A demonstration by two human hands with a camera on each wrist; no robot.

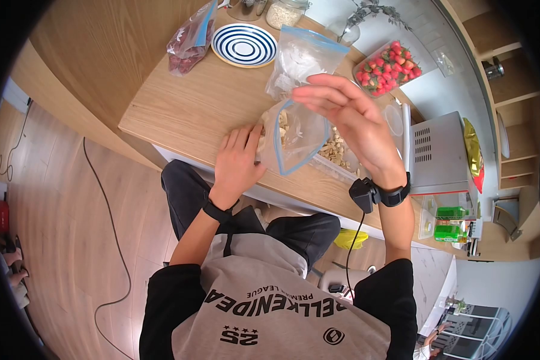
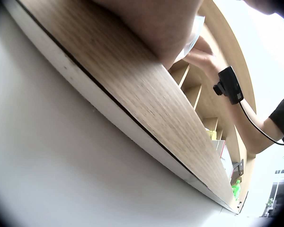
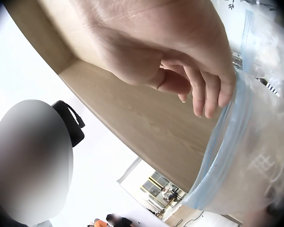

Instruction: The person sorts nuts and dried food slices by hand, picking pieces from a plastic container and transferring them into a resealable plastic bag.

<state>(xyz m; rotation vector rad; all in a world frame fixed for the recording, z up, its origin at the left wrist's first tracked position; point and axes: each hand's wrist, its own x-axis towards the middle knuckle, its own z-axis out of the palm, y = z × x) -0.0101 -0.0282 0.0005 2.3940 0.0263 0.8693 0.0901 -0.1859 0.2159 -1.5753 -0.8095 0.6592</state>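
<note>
A clear zip bag with a blue zip edge stands on the wooden counter, its mouth wide apart. Pale, chunky pieces lie inside it. My left hand rests low against the bag's left side, fingers spread and relaxed over the bag and counter. Above the bag's mouth, my right hand is raised with its fingers loosely extended and nothing in them. In the right wrist view, the right fingertips come right at the blue edge of the bag. To the right, a clear container holds similar pale brown pieces, partly hidden behind the bag and right forearm.
Behind the bag stand another zip bag with white contents, a blue-and-white striped plate, a bag of dark red pieces and a box of strawberries. A grey appliance borders the right side.
</note>
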